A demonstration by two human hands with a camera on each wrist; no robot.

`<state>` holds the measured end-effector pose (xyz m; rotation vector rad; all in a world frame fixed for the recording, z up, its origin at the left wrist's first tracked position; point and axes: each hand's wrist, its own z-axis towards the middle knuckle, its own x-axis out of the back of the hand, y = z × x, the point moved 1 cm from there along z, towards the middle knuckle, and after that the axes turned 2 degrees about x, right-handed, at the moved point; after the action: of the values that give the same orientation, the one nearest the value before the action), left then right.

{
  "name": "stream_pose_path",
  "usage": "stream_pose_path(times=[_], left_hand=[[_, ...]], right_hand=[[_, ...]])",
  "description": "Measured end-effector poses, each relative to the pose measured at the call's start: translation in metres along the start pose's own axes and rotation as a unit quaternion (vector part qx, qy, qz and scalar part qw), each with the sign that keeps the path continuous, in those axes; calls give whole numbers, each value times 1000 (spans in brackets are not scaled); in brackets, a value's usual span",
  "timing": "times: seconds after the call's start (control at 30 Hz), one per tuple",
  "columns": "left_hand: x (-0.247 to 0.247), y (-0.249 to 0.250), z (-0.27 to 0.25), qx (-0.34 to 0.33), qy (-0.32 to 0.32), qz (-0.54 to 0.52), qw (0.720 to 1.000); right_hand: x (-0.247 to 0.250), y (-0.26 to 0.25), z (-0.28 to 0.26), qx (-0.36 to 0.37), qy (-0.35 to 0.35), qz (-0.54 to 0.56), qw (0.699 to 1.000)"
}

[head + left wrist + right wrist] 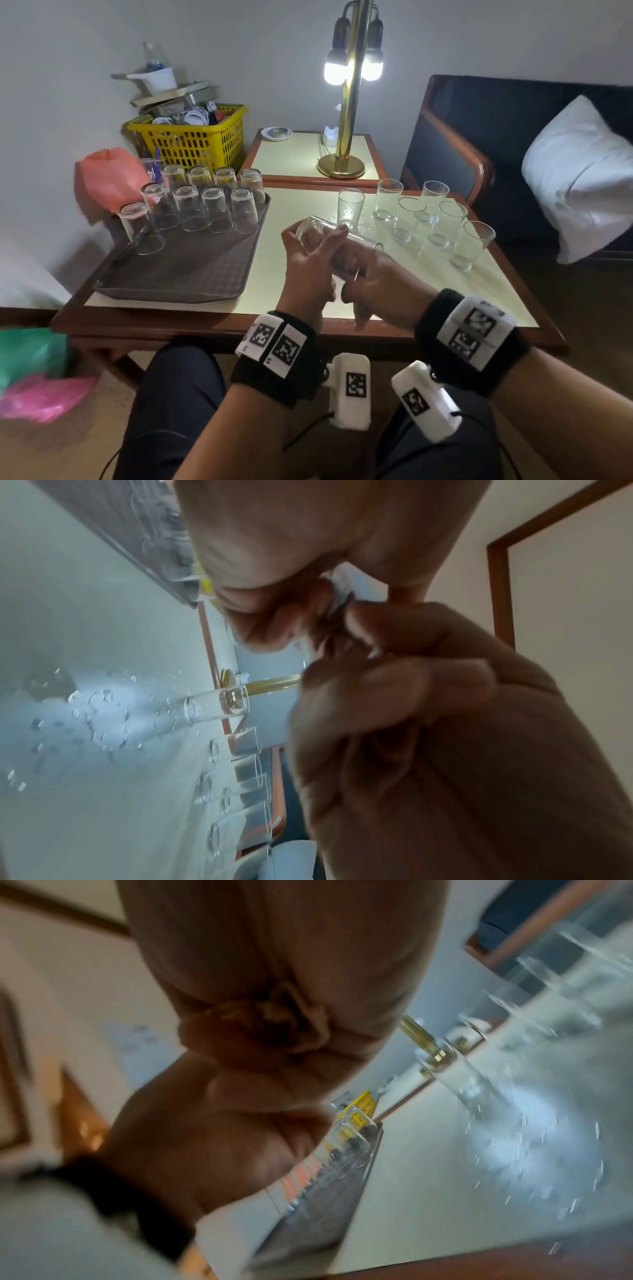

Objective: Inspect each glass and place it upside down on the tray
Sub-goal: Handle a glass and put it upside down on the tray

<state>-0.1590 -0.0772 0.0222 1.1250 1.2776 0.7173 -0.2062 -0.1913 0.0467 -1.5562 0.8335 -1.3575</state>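
Note:
A clear glass (308, 228) lies tilted on its side above the middle of the table, held by both hands. My left hand (318, 243) wraps around its base end and my right hand (368, 270) grips its rim end. In the wrist views the hands hide most of the glass; a sliver of the glass (342, 593) shows between my fingers. The dark tray (191, 270) at the left carries several upside-down glasses (212, 209). Several upright glasses (407, 219) stand on the table at the right.
A yellow basket (191, 137) and an orange bag (109, 178) sit behind the tray. A brass lamp (342, 164) stands lit on the side table behind. A dark armchair with a white pillow (575, 171) is at the right. Bare tray surface lies nearest me.

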Motion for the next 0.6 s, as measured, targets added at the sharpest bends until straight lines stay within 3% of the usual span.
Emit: stream_pose_path(times=[0.03, 0.07, 0.1, 0.13, 0.17, 0.2, 0.23, 0.3, 0.37, 0.4, 0.43, 0.47, 0.5, 0.53, 0.57, 0.6], left_hand=[[1, 3, 4, 23, 9, 26, 999], [2, 4, 8, 30, 17, 39, 999], [2, 7, 10, 29, 24, 41, 998], [1, 9, 11, 29, 26, 36, 999], [-1, 11, 11, 26, 28, 26, 999], [-1, 11, 9, 22, 32, 10, 999], [-2, 10, 7, 13, 36, -9, 999], [-3, 6, 4, -25, 41, -30, 998], [-5, 4, 1, -45, 23, -36, 998], [-6, 3, 1, -39, 13, -30, 999], [-6, 2, 2, -24, 9, -17, 1000], [-5, 1, 3, 1, 15, -3, 1000], [-4, 2, 4, 25, 28, 8, 999], [-3, 2, 5, 41, 40, 10, 998], [-2, 1, 6, 43, 49, 2, 998], [-1, 0, 6, 37, 57, -8, 998]], right_hand=[[0, 1, 1, 35, 26, -197, 979], [-2, 3, 1, 59, 26, -364, 929], [-5, 4, 1, 69, 14, -466, 882], [-6, 5, 2, 70, 8, -515, 854], [-7, 4, 4, 76, 13, -519, 852], [-8, 1, 4, 86, 21, -476, 875], [-7, 2, 6, 96, 23, -381, 919], [-1, -2, 8, 74, 16, -94, 993], [4, -2, 3, 10, -34, 165, 986], [5, 1, 2, -8, -48, 212, 976], [6, 1, 1, -16, -50, 192, 980], [7, 4, 1, -7, -30, 88, 996], [8, 6, 2, 25, -5, -93, 995], [7, 10, 6, 73, 7, -279, 958], [5, 13, 8, 107, 0, -397, 912], [3, 16, 10, 124, 5, -441, 889]])
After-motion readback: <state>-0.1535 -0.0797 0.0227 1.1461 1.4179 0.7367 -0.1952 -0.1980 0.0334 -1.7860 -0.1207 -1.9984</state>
